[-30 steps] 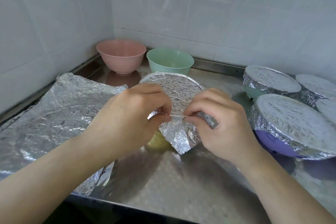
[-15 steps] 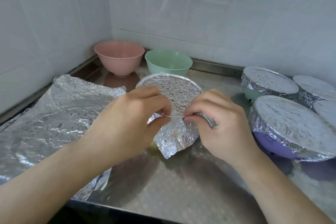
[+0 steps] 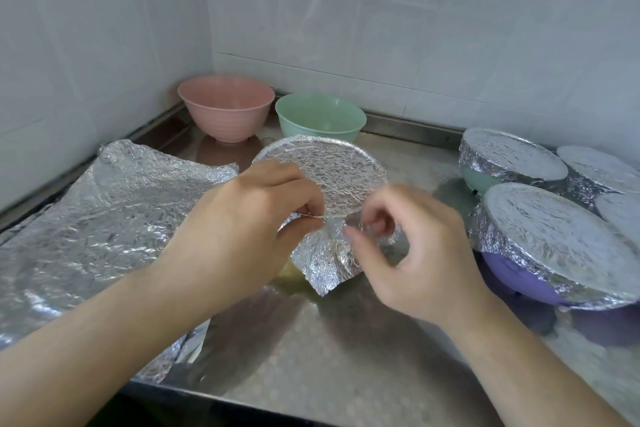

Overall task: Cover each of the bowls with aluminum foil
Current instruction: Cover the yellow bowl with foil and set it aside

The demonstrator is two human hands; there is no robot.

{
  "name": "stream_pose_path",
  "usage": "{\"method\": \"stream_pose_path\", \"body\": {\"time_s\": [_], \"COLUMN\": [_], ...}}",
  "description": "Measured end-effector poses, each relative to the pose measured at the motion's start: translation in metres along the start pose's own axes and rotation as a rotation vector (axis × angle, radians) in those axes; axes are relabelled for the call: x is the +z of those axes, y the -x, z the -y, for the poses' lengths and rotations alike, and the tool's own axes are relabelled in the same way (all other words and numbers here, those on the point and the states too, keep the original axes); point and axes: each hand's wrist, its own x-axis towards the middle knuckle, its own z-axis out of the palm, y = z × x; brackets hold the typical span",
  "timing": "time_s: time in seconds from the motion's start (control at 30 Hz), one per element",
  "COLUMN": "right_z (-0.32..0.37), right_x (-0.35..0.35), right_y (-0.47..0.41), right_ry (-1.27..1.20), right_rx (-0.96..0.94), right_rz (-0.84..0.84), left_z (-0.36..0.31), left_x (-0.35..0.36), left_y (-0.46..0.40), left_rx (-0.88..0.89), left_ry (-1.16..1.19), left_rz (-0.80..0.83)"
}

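Head view looks down on a steel counter [image 3: 346, 357] set in a tiled corner, and the landmark is the foil-topped bowl [image 3: 322, 180] at its middle. Crinkled foil lies flat across this bowl's rim, and a loose flap [image 3: 325, 263] of it hangs down the near side, its corner touching the counter. A little of the bowl's yellowish wall [image 3: 289, 272] shows under the flap.

The left hand [image 3: 249, 229] comes in from the near left of the bowl, its thumb and forefinger pinching the foil edge at the near rim. The right hand [image 3: 412, 250] is just to the near right of the bowl, fingers curled, fingertips [image 3: 349, 232] at the top of the hanging flap; whether it actually grasps the foil I cannot tell, since the hand is slightly blurred.

Behind the bowl, an uncovered green bowl [image 3: 320, 118] stands almost touching its far rim, and an uncovered pink bowl [image 3: 227, 107] sits to the far left, in the corner. Left of the bowl, a large crumpled foil sheet [image 3: 97, 218] is spread on the counter. Right of the bowl, well apart, stands a cluster of foil-covered bowls: a purple one [image 3: 512, 274] nearest, a pale green one [image 3: 478, 178] behind it, and more at the frame edge.
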Motion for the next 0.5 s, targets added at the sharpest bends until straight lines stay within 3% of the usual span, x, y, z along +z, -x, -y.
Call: {"method": "stream_pose_path", "body": {"time_s": [0.23,0.33,0.5], "right_z": [0.003,0.011,0.015], "right_x": [0.023,0.027,0.033], "right_y": [0.007,0.004,0.0], "right_ry": [0.255,0.312,0.175], "right_rx": [0.183,0.285,0.448], "right_rz": [0.216,0.235,0.235], "left_z": [-0.002,-0.004,-0.007], "left_x": [0.005,0.006,0.006], "left_y": [0.001,0.0,0.0], "left_rx": [-0.007,-0.015,-0.059], "left_ry": [0.043,0.049,0.044], "left_rz": [-0.019,-0.019,-0.003]}}
